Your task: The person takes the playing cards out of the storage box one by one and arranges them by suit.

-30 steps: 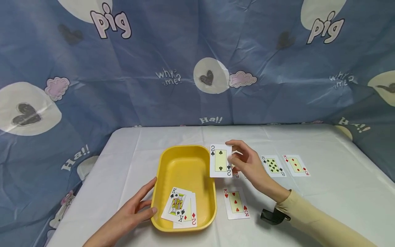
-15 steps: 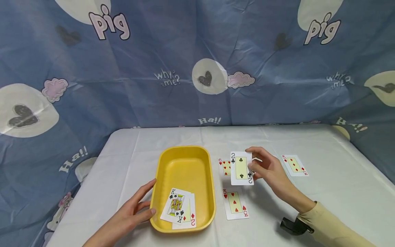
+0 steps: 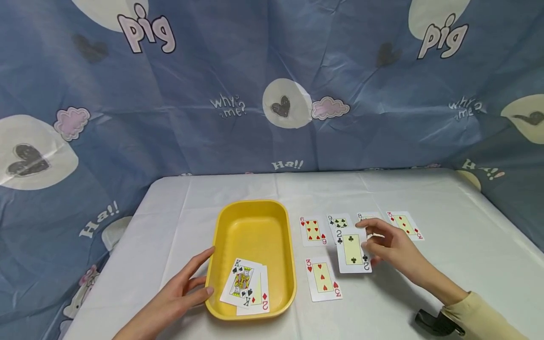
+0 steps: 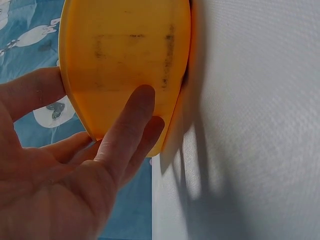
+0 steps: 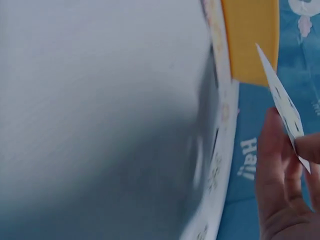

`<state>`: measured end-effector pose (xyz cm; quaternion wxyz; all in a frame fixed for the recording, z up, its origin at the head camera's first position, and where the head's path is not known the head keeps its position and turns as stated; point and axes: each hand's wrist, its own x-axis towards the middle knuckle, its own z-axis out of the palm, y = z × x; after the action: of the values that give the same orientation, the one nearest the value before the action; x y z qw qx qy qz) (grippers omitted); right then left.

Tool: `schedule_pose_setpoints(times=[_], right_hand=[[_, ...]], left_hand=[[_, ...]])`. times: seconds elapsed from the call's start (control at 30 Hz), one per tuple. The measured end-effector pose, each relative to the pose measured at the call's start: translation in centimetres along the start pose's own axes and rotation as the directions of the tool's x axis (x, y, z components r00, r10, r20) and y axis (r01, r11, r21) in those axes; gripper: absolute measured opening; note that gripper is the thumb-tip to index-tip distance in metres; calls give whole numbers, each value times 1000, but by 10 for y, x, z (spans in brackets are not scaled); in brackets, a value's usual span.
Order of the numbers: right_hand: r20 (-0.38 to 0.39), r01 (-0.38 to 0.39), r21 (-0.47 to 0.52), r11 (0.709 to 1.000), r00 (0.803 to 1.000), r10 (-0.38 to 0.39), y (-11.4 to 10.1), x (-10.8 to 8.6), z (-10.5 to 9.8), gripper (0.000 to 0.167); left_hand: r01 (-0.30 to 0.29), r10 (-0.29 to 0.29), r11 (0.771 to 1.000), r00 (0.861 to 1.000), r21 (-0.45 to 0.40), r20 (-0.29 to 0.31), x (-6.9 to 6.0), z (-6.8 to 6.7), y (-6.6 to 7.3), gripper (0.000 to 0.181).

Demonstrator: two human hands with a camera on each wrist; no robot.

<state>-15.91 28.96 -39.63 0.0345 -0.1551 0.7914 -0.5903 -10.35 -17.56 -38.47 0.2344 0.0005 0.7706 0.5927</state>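
ok, right hand (image 3: 393,248) pinches a 2 of clubs card (image 3: 353,255) by its right edge, btwn thumb & fingers; card's face up, held right of the tray, w/ its top covering the lower part of a 9 of clubs (image 3: 338,221). right wrist view shows the held card nearly edge-on. left hand (image 3: 178,290) isn't gripping: fingers are mostly straight, resting vs. the left side of a yellow tray (image 3: 255,236); left wrist view shows fingertips on its outer wall. in the tray, near end: a king of spades (image 3: 241,283) partly overlapping a 2 of diamonds (image 3: 261,297). on the white tablecloth (image 3: 182,226), far row l to r: 6 of hearts (image 3: 313,230), the 9, an 8 (image 3: 368,216) (mostly hidden by right hand), 3 of diamonds (image 3: 405,225). closer in, just right of tray: 3 of hearts (image 3: 323,279). tan sleeve (image 3: 480,314) on right arm, w/ a black device (image 3: 437,323) at the wrist. bg = blue printed cloth (image 3: 212,56).
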Motion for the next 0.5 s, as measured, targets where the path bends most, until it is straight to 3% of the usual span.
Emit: schedule_pose_setpoints(times=[0.2,0.5], right_hand=[[76,-36,-116,993,996,45,9,-7,-8,38],[119,-38,-327,944,990,81,15,-5,-8,40]], left_hand=[[2,-2,1000,1000,3,-4,0,0,1,77],[44,-43,999,998,20,-44,1,2,3,77]])
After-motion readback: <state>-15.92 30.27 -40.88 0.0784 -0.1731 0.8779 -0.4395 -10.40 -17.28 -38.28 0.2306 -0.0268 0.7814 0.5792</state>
